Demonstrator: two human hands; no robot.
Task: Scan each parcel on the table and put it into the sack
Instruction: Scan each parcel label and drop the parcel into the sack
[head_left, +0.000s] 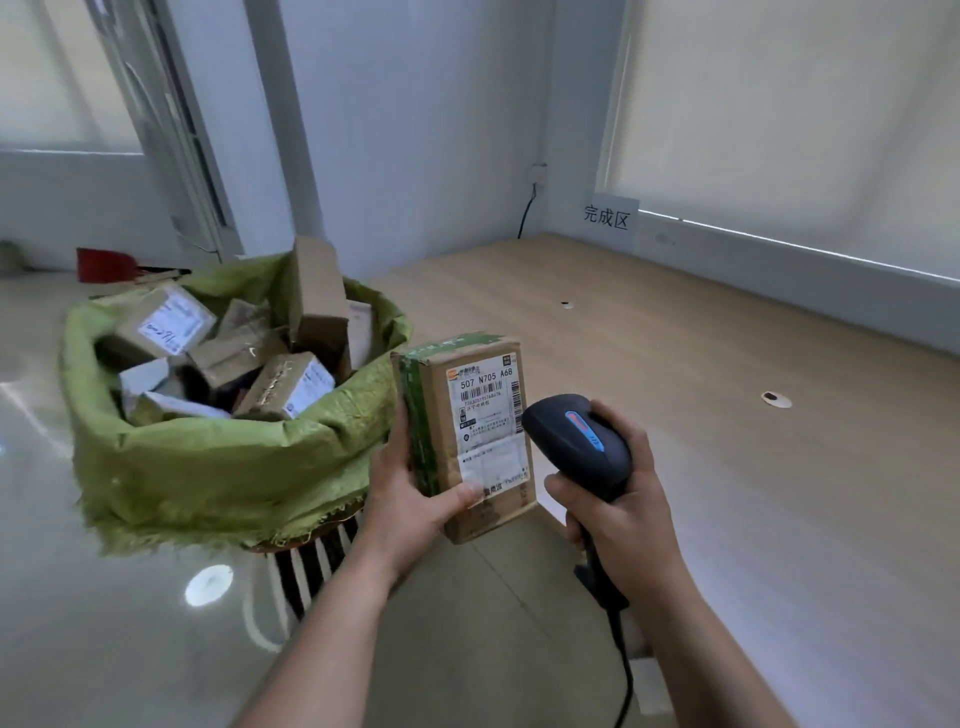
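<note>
Here, left hand (410, 499) around parcel (467, 431).

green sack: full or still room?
Nearly full. The green sack holds cardboard parcels heaped to its rolled rim, and one tall box sticks up above it.

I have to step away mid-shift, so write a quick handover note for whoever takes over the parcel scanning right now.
Left hand: grips a cardboard parcel upright, label facing the camera, thumb on its lower front.
Right hand: grips the black corded scanner, its head close to the label.
Green sack: stands open on the floor to the left, holding many parcels.
Wooden table: no other parcels in view on it.
Done: earlier parcels are in the sack.
Left: finish scanning the held parcel, then drop it into the sack.
</note>
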